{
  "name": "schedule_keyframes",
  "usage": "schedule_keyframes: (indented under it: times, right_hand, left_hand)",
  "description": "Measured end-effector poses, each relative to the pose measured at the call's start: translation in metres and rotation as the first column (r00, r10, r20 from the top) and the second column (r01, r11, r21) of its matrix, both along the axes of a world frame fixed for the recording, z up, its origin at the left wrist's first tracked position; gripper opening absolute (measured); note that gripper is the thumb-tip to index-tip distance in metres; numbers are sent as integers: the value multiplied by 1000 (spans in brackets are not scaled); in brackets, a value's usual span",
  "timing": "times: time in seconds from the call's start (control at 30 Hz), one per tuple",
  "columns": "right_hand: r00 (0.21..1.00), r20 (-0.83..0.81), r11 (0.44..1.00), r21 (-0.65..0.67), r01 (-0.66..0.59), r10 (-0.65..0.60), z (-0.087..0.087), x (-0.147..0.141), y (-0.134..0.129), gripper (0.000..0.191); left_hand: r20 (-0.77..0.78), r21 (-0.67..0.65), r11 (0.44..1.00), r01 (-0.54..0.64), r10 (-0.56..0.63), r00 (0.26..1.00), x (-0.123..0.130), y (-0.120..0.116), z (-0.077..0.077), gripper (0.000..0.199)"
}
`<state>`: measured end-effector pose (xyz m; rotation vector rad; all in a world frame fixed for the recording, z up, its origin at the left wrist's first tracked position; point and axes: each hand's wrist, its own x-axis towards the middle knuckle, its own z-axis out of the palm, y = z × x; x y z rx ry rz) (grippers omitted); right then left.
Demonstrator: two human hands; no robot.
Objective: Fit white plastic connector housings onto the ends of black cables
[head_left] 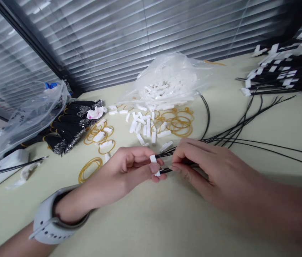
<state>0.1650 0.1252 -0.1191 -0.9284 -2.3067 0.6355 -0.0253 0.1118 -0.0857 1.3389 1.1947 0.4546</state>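
Observation:
Near the middle of the view my left hand (132,169) pinches a small white connector (153,159) between thumb and fingers. Several black wires (167,153) run from the connector's right side towards my right hand (201,164). The fingers of my right hand are closed around the black wires just right of the connector; the fingertips partly hide them. Beyond that hand the wires fan out to the right across the table. Loose white connectors (148,127) lie just beyond my hands.
A clear plastic bag (172,76) of white pieces lies at the back of the table (151,228). Yellow rubber bands (181,123) lie nearby. Bundled black wires (68,125) sit at the left beside plastic film (30,114). More wires with white connectors (282,67) are piled at the right.

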Motion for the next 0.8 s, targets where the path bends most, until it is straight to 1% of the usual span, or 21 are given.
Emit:
schedule_keyframes:
  times: [0.13,0.27,0.4,0.53,0.6,0.67,0.7,0.77,0.8]
  right_hand:
    - [998,-17,999,15,-52,52,0,2,-1,15]
    - [996,-11,994,66,-90,91,-1,2,-2,17]
    - [991,-10,978,166,-127,131,-3,0,-3,21]
    - [991,27,954,269,-135,132,-3,-1,-6,22]
    - [991,36,948,287,-135,131,0,-1,-8,21]
    - [988,-3,942,304,-144,152,4,1,-9,19]
    - [984,-40,931,332,-149,172,7,1,-9,15]
    - [976,-95,888,441,-134,194,11,3,-5,7]
    - [981,-91,858,504,-104,173,12,4,-1,17]
  left_hand:
    - [26,-18,1000,-17,18,1000,0,0,2,18]
    - [56,-40,999,-24,27,998,1,1,3,16]
    - [66,-61,998,-16,20,998,4,0,4,14]
    - [23,-36,999,-9,10,1000,7,-5,5,20]
    - [-13,-13,1000,-14,14,1000,8,-8,4,21]
    - [-3,16,999,-40,40,999,7,-10,5,20]
    - [30,28,998,-59,58,998,7,-11,6,18]
    - [129,43,995,-95,89,988,6,-12,9,12]
    - [175,45,992,-116,106,979,5,-12,11,10]
